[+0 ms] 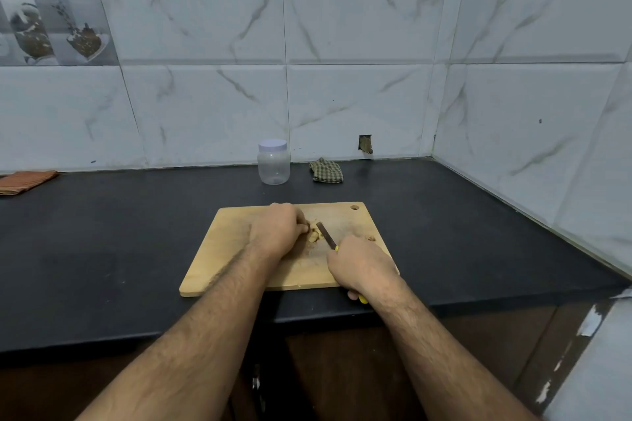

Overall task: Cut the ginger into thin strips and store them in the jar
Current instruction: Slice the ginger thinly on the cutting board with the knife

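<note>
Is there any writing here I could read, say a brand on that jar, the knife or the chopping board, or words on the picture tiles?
None can be read.
Jar: clear, white lid, no label visible.
Knife: no marking can be made out.
Cutting board: bare wood.
Picture tiles: blurred images only, no words to be made out.
</note>
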`<state>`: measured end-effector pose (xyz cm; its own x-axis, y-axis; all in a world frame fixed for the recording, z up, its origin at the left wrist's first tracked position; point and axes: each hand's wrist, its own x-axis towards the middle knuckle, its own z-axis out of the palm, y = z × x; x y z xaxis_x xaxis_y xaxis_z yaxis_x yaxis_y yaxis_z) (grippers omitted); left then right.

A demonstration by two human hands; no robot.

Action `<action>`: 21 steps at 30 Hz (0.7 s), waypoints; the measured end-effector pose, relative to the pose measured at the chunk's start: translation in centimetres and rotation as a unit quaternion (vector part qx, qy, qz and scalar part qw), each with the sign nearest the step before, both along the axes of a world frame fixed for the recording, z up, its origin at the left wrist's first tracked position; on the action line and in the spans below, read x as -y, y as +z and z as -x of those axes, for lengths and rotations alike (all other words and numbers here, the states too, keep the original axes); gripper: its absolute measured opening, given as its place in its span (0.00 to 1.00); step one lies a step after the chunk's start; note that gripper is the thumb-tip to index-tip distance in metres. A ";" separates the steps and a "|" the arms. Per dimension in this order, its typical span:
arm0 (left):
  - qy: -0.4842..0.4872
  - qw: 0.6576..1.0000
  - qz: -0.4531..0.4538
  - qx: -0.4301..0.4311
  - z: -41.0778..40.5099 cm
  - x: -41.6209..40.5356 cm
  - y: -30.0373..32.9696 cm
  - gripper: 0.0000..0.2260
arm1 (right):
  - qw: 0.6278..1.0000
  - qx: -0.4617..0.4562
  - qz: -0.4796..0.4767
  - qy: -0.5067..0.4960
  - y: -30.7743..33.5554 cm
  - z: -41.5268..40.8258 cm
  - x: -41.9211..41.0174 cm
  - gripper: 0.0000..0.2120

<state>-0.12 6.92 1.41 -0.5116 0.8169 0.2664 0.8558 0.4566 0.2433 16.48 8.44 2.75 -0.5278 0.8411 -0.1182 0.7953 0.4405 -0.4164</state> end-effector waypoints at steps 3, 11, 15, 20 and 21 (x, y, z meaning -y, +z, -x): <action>0.006 0.998 -0.028 0.060 0.5 0.5 0.2 0.06 | 1.000 0.000 -0.003 0.004 -0.1 -0.1 0.0 0.12; -0.021 0.976 0.032 0.214 0.4 1.8 1.7 0.09 | 1.000 -0.008 0.005 0.008 0.3 -0.2 0.7 0.10; -0.023 0.975 0.061 0.212 0.0 2.3 1.4 0.09 | 0.999 -0.007 0.012 0.029 0.6 -0.7 1.4 0.09; -0.004 0.980 0.060 0.188 -0.4 2.4 1.3 0.14 | 0.999 0.001 0.015 0.047 0.8 -0.9 1.9 0.09; 0.000 0.981 0.059 0.185 -0.5 2.5 1.3 0.15 | 0.999 0.005 0.019 0.049 0.8 -1.0 2.0 0.09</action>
<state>0.40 4.43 2.66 -0.5546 0.8314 -0.0341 0.7197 0.4999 0.4819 17.48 6.47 3.58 -0.6055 0.7806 -0.1551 0.7537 0.4998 -0.4268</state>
